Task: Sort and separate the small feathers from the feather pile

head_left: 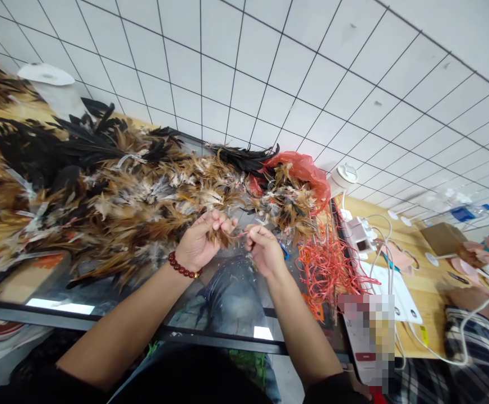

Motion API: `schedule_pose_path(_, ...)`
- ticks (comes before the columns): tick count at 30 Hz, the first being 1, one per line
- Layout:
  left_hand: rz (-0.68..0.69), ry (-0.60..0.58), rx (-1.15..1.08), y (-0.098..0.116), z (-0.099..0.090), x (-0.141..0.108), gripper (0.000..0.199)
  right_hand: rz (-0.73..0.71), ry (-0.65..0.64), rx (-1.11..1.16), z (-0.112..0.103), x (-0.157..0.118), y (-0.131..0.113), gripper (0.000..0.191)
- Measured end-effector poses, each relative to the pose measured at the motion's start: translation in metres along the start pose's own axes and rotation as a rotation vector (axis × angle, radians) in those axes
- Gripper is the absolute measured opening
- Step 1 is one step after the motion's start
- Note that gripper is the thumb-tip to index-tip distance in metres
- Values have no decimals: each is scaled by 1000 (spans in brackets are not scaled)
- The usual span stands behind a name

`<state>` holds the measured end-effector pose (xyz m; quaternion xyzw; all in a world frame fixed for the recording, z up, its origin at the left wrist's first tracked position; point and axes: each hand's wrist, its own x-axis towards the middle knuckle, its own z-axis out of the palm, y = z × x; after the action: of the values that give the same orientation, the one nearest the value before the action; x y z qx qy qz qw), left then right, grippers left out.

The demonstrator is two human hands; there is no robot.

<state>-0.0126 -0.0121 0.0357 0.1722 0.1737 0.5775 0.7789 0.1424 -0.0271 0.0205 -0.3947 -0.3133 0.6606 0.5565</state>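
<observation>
My left hand, with a dark red bead bracelet on its wrist, is closed round a small brown feather bunch. A thin red cord runs from there to my right hand, whose thumb and forefinger pinch its end. Both hands are above the glass tabletop, a short way apart. Behind and left of them lies a large heap of brown and white feathers. To the right is a tangled pile of red cords.
Black feathers and a white paper roll are at the left. A red plastic bag and white cup stand at the back. A phone, white cables and another person's plaid sleeve are at the right.
</observation>
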Motion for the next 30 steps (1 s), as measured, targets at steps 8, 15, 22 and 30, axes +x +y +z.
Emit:
schedule_pose_path(8,-35,-17,378,-14,0,-5,25,118,-161,168,8,-6,17,28)
schedule_pose_path(15,-62,100,694,-27,-13,0,33,-201,23,94,-30,-2,-48,36)
schedule_pose_path(22,1,-128,702,-32,-7,-4,31,-150,-121,-10,-32,-14,-62,23)
schedule_pose_path(30,-17,-203,990,-35,-10,-7,30,-128,-33,51,-21,-8,-12,22)
